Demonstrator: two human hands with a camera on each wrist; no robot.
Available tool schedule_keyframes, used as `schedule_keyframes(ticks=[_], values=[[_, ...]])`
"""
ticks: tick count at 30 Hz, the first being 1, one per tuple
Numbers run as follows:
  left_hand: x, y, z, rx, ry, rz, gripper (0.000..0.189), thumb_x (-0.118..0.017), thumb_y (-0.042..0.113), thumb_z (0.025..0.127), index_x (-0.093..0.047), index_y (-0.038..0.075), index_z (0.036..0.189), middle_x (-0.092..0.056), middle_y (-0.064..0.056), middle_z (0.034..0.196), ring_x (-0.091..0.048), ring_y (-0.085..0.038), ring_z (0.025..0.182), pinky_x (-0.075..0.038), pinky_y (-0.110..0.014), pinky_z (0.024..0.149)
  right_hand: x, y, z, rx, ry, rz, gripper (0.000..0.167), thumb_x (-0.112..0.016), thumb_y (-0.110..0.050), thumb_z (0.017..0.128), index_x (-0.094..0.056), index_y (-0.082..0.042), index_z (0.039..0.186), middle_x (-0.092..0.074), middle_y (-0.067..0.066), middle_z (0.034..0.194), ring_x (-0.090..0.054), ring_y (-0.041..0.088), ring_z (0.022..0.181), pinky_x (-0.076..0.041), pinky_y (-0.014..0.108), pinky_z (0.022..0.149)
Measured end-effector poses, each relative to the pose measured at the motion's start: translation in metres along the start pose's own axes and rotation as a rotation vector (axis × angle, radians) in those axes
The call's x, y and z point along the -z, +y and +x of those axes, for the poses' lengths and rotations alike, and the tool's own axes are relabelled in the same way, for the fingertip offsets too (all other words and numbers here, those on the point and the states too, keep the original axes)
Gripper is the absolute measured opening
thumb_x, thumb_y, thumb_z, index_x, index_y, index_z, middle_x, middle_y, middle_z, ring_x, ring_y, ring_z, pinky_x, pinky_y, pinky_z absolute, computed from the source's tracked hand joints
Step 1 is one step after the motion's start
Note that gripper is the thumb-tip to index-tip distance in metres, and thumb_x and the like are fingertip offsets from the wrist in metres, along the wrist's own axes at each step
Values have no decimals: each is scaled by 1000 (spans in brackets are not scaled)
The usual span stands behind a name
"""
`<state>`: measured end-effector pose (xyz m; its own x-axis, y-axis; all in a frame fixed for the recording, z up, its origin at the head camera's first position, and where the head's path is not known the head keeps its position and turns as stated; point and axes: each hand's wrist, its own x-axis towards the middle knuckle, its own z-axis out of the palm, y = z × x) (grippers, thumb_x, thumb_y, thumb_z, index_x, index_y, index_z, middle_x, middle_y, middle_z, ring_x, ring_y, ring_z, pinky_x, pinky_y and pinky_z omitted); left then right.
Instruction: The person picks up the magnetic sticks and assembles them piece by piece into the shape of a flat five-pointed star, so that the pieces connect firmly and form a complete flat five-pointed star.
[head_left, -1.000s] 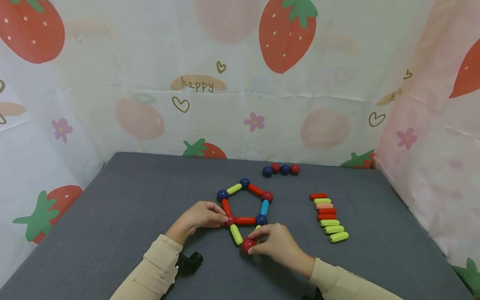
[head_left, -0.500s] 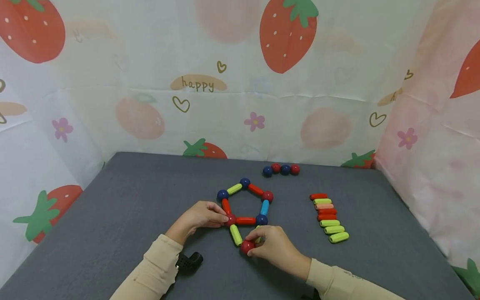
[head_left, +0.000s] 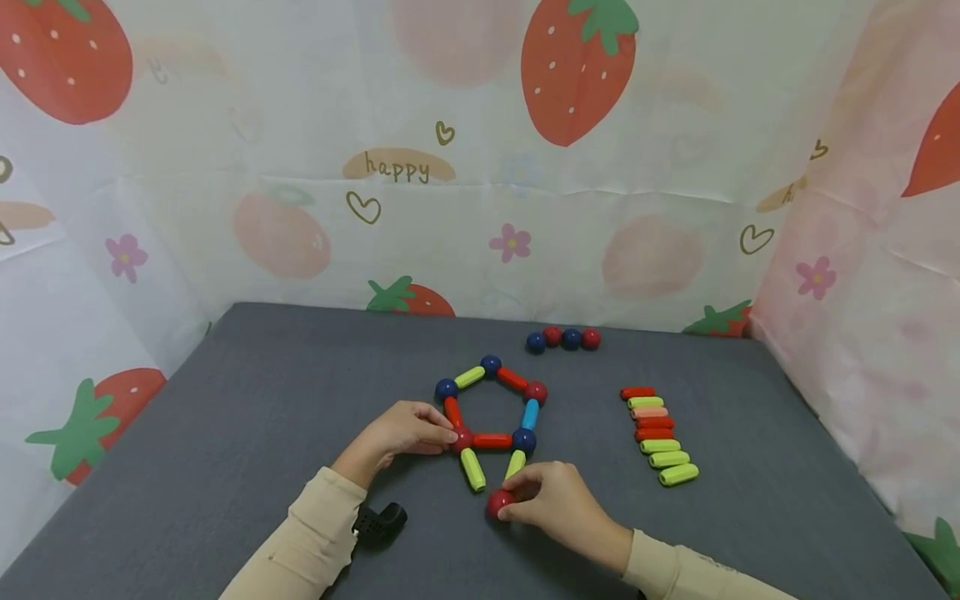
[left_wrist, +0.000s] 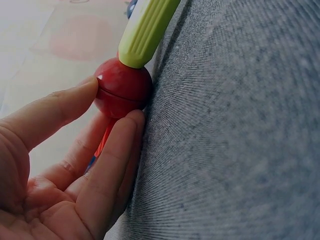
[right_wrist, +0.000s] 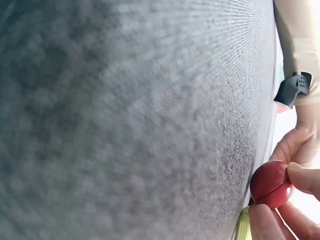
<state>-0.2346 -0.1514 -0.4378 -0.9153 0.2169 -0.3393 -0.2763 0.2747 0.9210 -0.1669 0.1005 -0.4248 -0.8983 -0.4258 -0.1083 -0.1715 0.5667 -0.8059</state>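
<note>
My left hand pinches a red ball between thumb and fingers, at the near left corner of a ring of balls and rods. From that ball a lime rod slants toward me, its near end uncovered. A second red ball is pinched in my right hand, low over the cloth. It lies at the near end of another lime rod, which runs from a dark blue ball. A red rod spans the two near corners; a light blue rod rises on the right.
Several red, lime and pink rods lie in a column to the right of the ring. Behind it, blue and red balls form a short row near the back edge. Grey cloth covers the table, with a strawberry-print curtain beyond.
My right hand and its red ball have shifted slightly toward me and to the right, uncovering more of the right lime rod. The left hand stays on its ball.
</note>
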Motion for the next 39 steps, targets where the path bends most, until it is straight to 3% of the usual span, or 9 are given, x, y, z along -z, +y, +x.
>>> schedule_keyframes(ticks=[16, 24, 27, 34, 39], values=[[-2, 2, 1, 10, 22, 12, 20, -79, 10, 84, -72, 0, 100, -73, -7, 93, -71, -14, 82, -61, -35, 85, 4, -3, 4, 6, -17, -46, 26, -84, -9, 77, -74, -5, 100, -69, 1, 91, -61, 12, 79, -55, 21, 67], [-4, 3, -7, 68, 45, 4, 29, -78, 11, 85, -68, -4, 107, -75, -10, 95, -73, -15, 83, -61, -34, 84, 7, -1, 2, -13, -33, -68, 26, -83, -7, 78, -74, -7, 102, -64, 4, 98, -62, 14, 84, -54, 22, 66], [-5, 2, -14, 75, 10, -28, 34, -76, 9, 86, -65, -9, 113, -76, -12, 94, -74, -14, 81, -62, -33, 81, 7, 0, 1, -28, -26, -39, 24, -84, -7, 77, -75, -8, 100, -60, 6, 103, -64, 15, 88, -56, 24, 68], [-18, -2, -34, 109, -128, -221, 37, -69, 8, 92, -61, -13, 120, -76, -13, 98, -73, -14, 86, -61, -31, 85, 10, 2, -1, -78, -19, 19, 25, -84, -6, 77, -74, -7, 99, -61, 8, 104, -69, 18, 93, -61, 31, 73], [-32, -3, -36, 155, -69, -282, 35, -70, 11, 92, -63, -10, 120, -76, -8, 94, -73, -14, 84, -61, -30, 81, 13, 3, -1, -107, -27, 44, 26, -84, -8, 78, -74, -5, 102, -69, 7, 102, -70, 17, 89, -61, 33, 73]])
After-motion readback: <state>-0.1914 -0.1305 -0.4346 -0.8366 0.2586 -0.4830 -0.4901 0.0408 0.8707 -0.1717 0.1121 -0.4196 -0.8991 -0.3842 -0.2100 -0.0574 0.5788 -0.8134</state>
